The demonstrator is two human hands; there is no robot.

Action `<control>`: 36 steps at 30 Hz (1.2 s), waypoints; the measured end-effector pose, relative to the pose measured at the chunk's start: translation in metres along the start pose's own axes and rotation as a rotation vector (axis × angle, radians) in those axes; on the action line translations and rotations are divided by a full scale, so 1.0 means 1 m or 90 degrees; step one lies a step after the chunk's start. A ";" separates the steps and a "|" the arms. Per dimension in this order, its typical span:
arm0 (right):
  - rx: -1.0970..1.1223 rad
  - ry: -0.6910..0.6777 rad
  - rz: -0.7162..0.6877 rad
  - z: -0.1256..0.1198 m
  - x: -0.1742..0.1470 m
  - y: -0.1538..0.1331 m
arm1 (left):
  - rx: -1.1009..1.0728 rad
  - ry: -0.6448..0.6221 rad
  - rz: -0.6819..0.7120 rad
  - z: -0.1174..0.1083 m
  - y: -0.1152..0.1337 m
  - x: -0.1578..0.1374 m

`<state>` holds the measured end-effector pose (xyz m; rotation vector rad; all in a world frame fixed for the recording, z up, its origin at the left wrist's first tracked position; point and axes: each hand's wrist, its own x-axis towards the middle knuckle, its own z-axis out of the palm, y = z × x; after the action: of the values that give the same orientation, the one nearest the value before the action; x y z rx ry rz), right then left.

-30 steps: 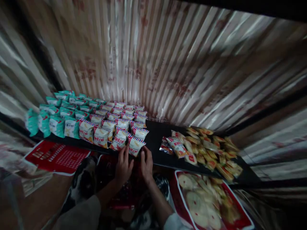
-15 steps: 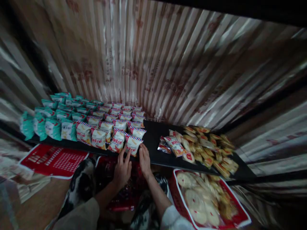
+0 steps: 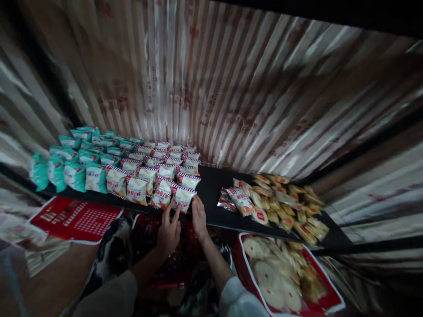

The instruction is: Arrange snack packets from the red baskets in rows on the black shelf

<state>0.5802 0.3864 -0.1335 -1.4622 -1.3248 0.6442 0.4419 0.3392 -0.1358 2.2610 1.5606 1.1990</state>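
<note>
a long black shelf (image 3: 211, 198) carries everything in two groups, with its dark surface showing between them. at the left end, teal packets (image 3: 75, 177) stand upright in rows from front to back, four along the front. right beside them come rows of white packets (image 3: 136, 190) with red lettering and striped top edges; their front row stands near the shelf's front edge. toward the right end, gold-coloured packets (image 3: 284, 209) lie in a loose heap. at the heap's left side, a white-and-orange packet (image 3: 243, 201) lies slantwise, next to a shiny dark red packet (image 3: 224, 200).
</note>
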 end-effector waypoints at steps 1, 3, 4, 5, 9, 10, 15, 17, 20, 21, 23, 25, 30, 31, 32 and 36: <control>-0.001 0.002 -0.004 0.001 0.001 0.000 | -0.003 0.001 0.000 0.000 0.000 0.000; 0.004 -0.002 -0.016 0.003 0.002 0.001 | -0.005 0.001 -0.010 -0.001 0.000 0.001; 0.008 -0.008 -0.021 0.004 0.003 0.002 | -0.004 0.000 -0.019 -0.001 0.001 0.002; 0.012 -0.014 -0.024 0.004 0.003 0.003 | -0.001 -0.002 -0.027 -0.001 0.001 0.002; 0.002 -0.016 -0.010 0.002 0.005 0.004 | 0.006 0.001 -0.032 -0.001 0.000 0.003; -0.002 -0.014 -0.010 0.001 0.004 0.003 | 0.007 0.003 -0.029 0.000 -0.001 0.002; -0.014 0.012 -0.031 -0.003 -0.005 0.000 | 0.015 0.015 -0.020 0.001 -0.004 -0.002; -0.016 0.021 -0.037 -0.004 -0.012 -0.003 | 0.020 0.014 -0.025 0.001 -0.004 -0.004; -0.011 0.012 -0.051 -0.005 -0.021 -0.008 | 0.028 -0.001 -0.030 0.000 -0.003 -0.006; -0.012 0.008 -0.052 -0.005 -0.024 -0.009 | 0.030 -0.005 -0.028 -0.001 -0.003 -0.007; -0.011 0.007 -0.047 -0.005 -0.030 -0.012 | 0.031 -0.006 -0.024 -0.003 -0.001 -0.008; -0.003 0.026 -0.034 -0.005 -0.038 -0.014 | 0.025 -0.004 -0.019 -0.007 0.000 -0.010; 0.018 0.067 0.037 -0.003 -0.070 -0.016 | -0.026 -0.047 0.003 -0.015 -0.004 -0.032; 0.016 0.069 0.053 -0.003 -0.078 -0.015 | -0.037 -0.065 0.003 -0.015 -0.007 -0.040; 0.011 0.073 0.067 -0.002 -0.086 -0.013 | -0.046 -0.082 -0.005 -0.015 -0.010 -0.048; -0.055 0.015 0.116 0.005 -0.112 0.009 | -0.078 -0.167 -0.124 -0.011 -0.028 -0.077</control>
<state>0.5510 0.2838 -0.1692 -1.6692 -1.2226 0.6928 0.4033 0.2842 -0.1838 2.0389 1.5205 0.8827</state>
